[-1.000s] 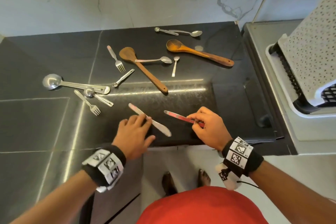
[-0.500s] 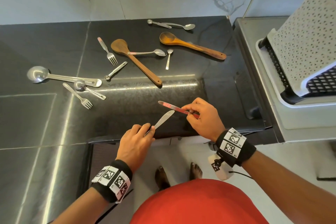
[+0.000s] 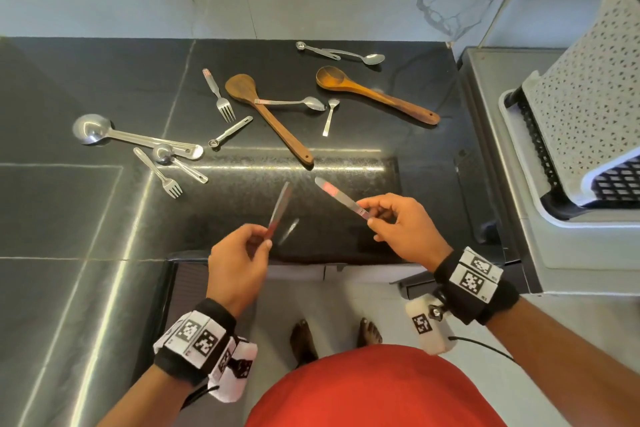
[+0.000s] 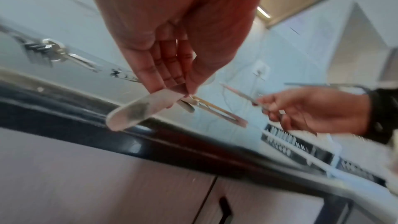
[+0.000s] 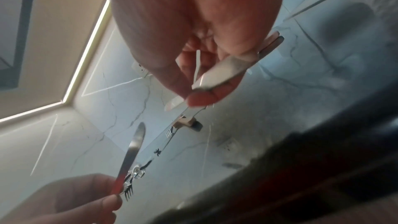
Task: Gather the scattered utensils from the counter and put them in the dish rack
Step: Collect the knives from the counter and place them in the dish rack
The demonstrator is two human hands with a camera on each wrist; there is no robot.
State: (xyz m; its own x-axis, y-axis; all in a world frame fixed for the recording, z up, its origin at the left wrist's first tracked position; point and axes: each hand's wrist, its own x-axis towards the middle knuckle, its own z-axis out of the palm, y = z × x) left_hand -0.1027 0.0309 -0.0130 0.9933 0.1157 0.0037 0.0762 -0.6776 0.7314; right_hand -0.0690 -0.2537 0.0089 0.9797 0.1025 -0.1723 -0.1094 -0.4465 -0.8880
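Observation:
Each hand holds a steel table knife above the front of the black counter (image 3: 346, 236). My left hand (image 3: 242, 253) pinches one knife (image 3: 280, 210) by its handle, blade pointing away; the left wrist view shows that knife (image 4: 142, 110) at the fingertips. My right hand (image 3: 401, 222) pinches the other knife (image 3: 337, 196), which has a red label, blade aimed up and left; its handle (image 5: 226, 69) shows in the right wrist view. The white perforated dish rack (image 3: 585, 121) with its black grid stands at the right on a steel drainboard.
Further back on the counter lie two wooden spoons (image 3: 270, 118) (image 3: 374, 94), several steel spoons (image 3: 298, 102), two forks (image 3: 218, 95) (image 3: 159, 173) and a ladle (image 3: 104, 132). A marble wall rises behind. My bare feet (image 3: 332, 340) stand below the counter edge.
My left hand lifted its knife off the counter and turned the blade from pointing right to pointing away. My right hand kept its knife raised and shifted slightly right.

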